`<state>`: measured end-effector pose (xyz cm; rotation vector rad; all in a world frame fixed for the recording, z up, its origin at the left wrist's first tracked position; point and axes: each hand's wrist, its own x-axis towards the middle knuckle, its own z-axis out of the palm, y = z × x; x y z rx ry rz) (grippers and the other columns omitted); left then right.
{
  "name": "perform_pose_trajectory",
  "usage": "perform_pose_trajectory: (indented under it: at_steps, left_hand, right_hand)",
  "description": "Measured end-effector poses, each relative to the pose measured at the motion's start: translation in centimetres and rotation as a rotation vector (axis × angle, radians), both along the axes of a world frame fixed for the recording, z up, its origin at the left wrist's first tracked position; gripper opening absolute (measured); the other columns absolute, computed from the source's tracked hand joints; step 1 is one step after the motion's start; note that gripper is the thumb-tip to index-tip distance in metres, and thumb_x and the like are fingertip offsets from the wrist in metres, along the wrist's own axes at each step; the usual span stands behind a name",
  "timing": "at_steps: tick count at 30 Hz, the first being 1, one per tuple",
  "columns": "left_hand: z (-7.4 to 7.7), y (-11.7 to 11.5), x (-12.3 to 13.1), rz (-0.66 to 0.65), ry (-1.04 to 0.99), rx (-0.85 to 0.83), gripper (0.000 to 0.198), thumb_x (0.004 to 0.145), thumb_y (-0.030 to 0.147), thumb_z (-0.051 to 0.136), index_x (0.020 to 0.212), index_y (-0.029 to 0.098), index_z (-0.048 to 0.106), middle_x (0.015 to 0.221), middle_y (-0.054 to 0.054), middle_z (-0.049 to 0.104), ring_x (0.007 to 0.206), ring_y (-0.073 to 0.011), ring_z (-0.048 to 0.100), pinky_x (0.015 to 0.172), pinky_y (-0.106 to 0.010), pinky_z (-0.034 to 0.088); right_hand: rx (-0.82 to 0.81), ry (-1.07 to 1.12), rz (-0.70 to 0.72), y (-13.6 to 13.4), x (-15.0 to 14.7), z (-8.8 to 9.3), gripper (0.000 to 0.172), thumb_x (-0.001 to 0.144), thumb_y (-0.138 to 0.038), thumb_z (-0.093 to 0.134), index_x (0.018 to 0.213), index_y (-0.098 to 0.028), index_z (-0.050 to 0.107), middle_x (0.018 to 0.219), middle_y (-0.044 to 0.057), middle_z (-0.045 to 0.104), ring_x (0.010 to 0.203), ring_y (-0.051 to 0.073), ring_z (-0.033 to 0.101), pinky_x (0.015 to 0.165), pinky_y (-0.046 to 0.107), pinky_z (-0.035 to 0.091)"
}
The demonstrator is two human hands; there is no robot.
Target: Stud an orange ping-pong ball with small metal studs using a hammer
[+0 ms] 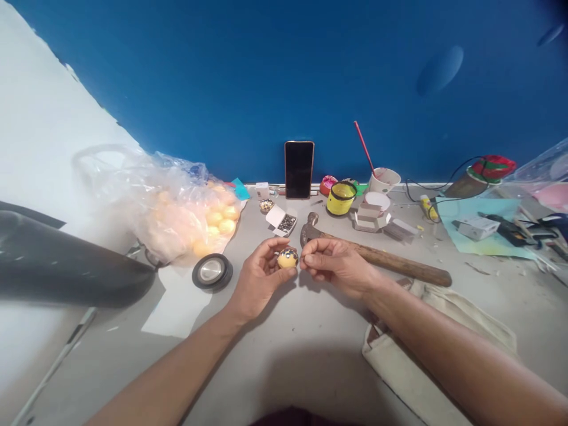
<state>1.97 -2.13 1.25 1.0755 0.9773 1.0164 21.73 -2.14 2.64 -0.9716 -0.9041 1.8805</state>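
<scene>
My left hand (260, 277) is closed around a small yellow ball (287, 258) studded with dark beads, held just above the grey table (284, 349). My right hand (332, 260) is pinched shut right beside the ball, its fingertips touching the ball's right side; what the pinch holds is too small to make out. Just behind my right hand lies a hammer (381, 257) with a wooden handle. A small open white box of dark beads (284, 221) sits a little beyond the ball.
A clear plastic bag of yellow balls (177, 207) lies at the left, with a roll of black tape (212, 271) beside it. A phone (299, 168) leans on the blue wall. A yellow jar (340, 198), white cup (384, 179), small boxes and a cloth bag (426, 343) are at the right.
</scene>
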Motion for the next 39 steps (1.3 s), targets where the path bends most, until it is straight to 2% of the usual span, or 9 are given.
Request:
perform_pose_trajectory:
  at_steps: [3, 8, 13, 16, 21, 27, 33, 39]
  left_hand:
    - [0.1, -0.2, 0.0, 0.016, 0.087, 0.060, 0.050, 0.070, 0.023, 0.087, 0.117, 0.019, 0.070, 0.102, -0.006, 0.071, 0.089, -0.0180, 0.066, 0.078, -0.027, 0.053]
    - [0.1, -0.5, 0.1, 0.025, 0.151, 0.092, 0.040, 0.073, 0.023, 0.084, 0.109, 0.019, 0.066, 0.094, -0.004, 0.070, 0.084, -0.0174, 0.066, 0.077, -0.028, 0.052]
    - [-0.1, -0.6, 0.1, 0.044, 0.310, 0.252, 0.039, 0.078, 0.023, 0.079, 0.116, 0.023, 0.070, 0.111, -0.006, 0.067, 0.094, -0.0184, 0.065, 0.084, -0.028, 0.051]
    - [-0.1, -0.6, 0.1, 0.053, 0.313, 0.289, 0.032, 0.079, 0.022, 0.078, 0.110, 0.022, 0.072, 0.114, -0.007, 0.066, 0.098, -0.0196, 0.064, 0.084, -0.028, 0.051]
    - [0.0, -0.8, 0.1, 0.054, 0.339, 0.221, 0.034, 0.077, 0.021, 0.079, 0.109, 0.020, 0.068, 0.101, -0.005, 0.069, 0.088, -0.0185, 0.064, 0.078, -0.027, 0.050]
    - [-0.5, -0.8, -0.1, 0.041, 0.402, 0.261, 0.033, 0.078, 0.022, 0.079, 0.108, 0.020, 0.065, 0.097, -0.003, 0.069, 0.078, -0.0149, 0.061, 0.075, -0.027, 0.049]
    - [-0.9, -0.6, 0.0, -0.003, 0.370, 0.417, 0.028, 0.083, 0.019, 0.073, 0.110, 0.021, 0.069, 0.110, -0.006, 0.066, 0.096, -0.0180, 0.064, 0.082, -0.029, 0.051]
    - [-1.0, -0.6, 0.0, 0.003, 0.335, 0.400, 0.031, 0.086, 0.020, 0.071, 0.117, 0.022, 0.067, 0.115, -0.007, 0.063, 0.099, -0.0183, 0.065, 0.083, -0.029, 0.053]
  right_hand:
    - [-0.010, 0.007, 0.002, 0.0, -0.1, -0.2, 0.034, 0.062, -0.039, 0.094, 0.077, -0.017, 0.072, 0.072, 0.002, 0.071, 0.055, 0.008, 0.051, 0.052, 0.022, 0.038]
    - [-0.011, -0.011, 0.000, 0.1, -0.1, -0.4, 0.033, 0.062, -0.037, 0.094, 0.077, -0.017, 0.073, 0.072, 0.002, 0.071, 0.054, 0.007, 0.052, 0.052, 0.022, 0.037]
    - [-0.004, -0.017, 0.017, 0.0, -0.2, -0.5, 0.033, 0.061, -0.037, 0.094, 0.078, -0.017, 0.074, 0.071, 0.002, 0.071, 0.054, 0.007, 0.051, 0.052, 0.021, 0.036]
    - [0.005, -0.023, 0.020, 0.0, -0.2, -0.5, 0.033, 0.063, -0.039, 0.093, 0.077, -0.017, 0.074, 0.072, 0.002, 0.072, 0.054, 0.007, 0.051, 0.052, 0.022, 0.036]
    - [0.036, -0.045, 0.027, 0.0, -0.3, -0.7, 0.034, 0.064, -0.044, 0.092, 0.074, -0.017, 0.073, 0.069, 0.001, 0.068, 0.055, 0.007, 0.050, 0.052, 0.022, 0.036]
    - [0.032, -0.020, 0.040, -0.1, -0.3, -0.9, 0.034, 0.065, -0.042, 0.092, 0.075, -0.016, 0.072, 0.068, 0.001, 0.067, 0.055, 0.007, 0.049, 0.052, 0.022, 0.037]
    - [0.018, 0.001, 0.036, -0.1, -0.2, -0.9, 0.033, 0.065, -0.038, 0.092, 0.077, -0.016, 0.072, 0.072, 0.001, 0.069, 0.056, 0.007, 0.051, 0.053, 0.021, 0.038]
    - [-0.003, 0.003, 0.027, -0.1, -0.2, -0.8, 0.031, 0.065, -0.037, 0.092, 0.077, -0.016, 0.072, 0.071, 0.001, 0.069, 0.054, 0.007, 0.050, 0.052, 0.022, 0.036]
